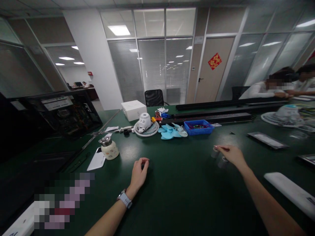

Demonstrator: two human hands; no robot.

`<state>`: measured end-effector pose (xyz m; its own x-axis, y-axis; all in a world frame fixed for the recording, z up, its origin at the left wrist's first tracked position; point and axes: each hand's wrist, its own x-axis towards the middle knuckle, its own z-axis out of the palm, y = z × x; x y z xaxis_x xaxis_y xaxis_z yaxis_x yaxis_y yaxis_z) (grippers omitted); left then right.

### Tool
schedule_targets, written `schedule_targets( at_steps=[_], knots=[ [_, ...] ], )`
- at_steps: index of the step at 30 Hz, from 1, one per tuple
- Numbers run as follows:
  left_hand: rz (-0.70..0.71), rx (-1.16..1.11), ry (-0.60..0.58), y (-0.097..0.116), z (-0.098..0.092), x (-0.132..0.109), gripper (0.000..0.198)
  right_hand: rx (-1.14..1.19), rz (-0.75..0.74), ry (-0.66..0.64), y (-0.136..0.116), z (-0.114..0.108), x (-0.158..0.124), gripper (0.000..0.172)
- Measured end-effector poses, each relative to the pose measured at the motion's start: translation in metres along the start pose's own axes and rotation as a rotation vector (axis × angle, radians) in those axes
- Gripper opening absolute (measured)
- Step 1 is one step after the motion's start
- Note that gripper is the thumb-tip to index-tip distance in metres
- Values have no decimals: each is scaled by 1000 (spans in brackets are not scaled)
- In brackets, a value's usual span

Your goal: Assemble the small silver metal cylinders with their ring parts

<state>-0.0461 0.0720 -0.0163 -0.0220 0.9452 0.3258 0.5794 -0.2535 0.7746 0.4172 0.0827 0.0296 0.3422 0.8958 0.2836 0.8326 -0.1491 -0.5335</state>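
My left hand (pixel 139 173) rests on the dark green table (pixel 182 190) with its fingers curled into a loose fist, and nothing shows in it. A watch sits on that wrist. My right hand (pixel 231 154) reaches forward over the table, fingers pinched on a small clear cylindrical object (pixel 216 152) that is hard to make out. A second blurred clear piece (pixel 223 162) lies just below that hand. A small cream jar with a metal lid (pixel 109 148) stands to the left of my left hand.
Further back lie a white fan motor on a grille (pixel 146 125), light blue fan blades (pixel 172 131), a blue tray of small parts (pixel 199 127), a white box (pixel 133 109) and long black bars (pixel 211 116). An open computer case (pixel 66 113) stands at left. People sit at far right.
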Motion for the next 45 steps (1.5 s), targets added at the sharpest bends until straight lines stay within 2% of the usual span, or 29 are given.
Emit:
schedule_targets(
  at_steps=[6,13,17,19,22,26,28,32,35,37,39,41,43,45],
  knots=[
    [-15,2,-18,0,-1,0,32,118,66,-77,5,0,4,49],
    [-14,4,-25,1,-1,0,32,77,106,-53,3,4,6,51],
    [-7,13,-15,1,-1,0,32,60,152,-64,8,-9,5,55],
    [-3,16,-8,1,-1,0,31,129,151,-143,17,-22,3,58],
    [-4,15,-13,0,-1,0,31,244,120,-354,29,-36,-3,62],
    [-9,4,-19,0,-1,0,30,339,92,-678,29,-33,-13,53],
    [-10,2,-10,0,0,-1,30,370,60,-764,23,-30,-16,47],
    [-10,-2,4,1,0,-1,28,333,2,-793,1,-39,-21,46],
    [5,-16,-12,4,-1,-1,28,399,-122,-754,-36,-31,-32,47],
    [41,-39,-37,11,-2,-3,28,538,-195,-711,-71,-7,-48,46],
    [94,-80,-83,21,-3,-8,29,754,-188,-678,-107,26,-68,50],
    [141,-135,-149,34,-3,-16,30,855,-241,-668,-138,59,-90,51],
    [172,-197,-230,49,-2,-27,33,861,-324,-658,-157,82,-108,45],
    [186,-271,-305,60,0,-37,36,811,-412,-653,-164,92,-121,40]
  ],
)
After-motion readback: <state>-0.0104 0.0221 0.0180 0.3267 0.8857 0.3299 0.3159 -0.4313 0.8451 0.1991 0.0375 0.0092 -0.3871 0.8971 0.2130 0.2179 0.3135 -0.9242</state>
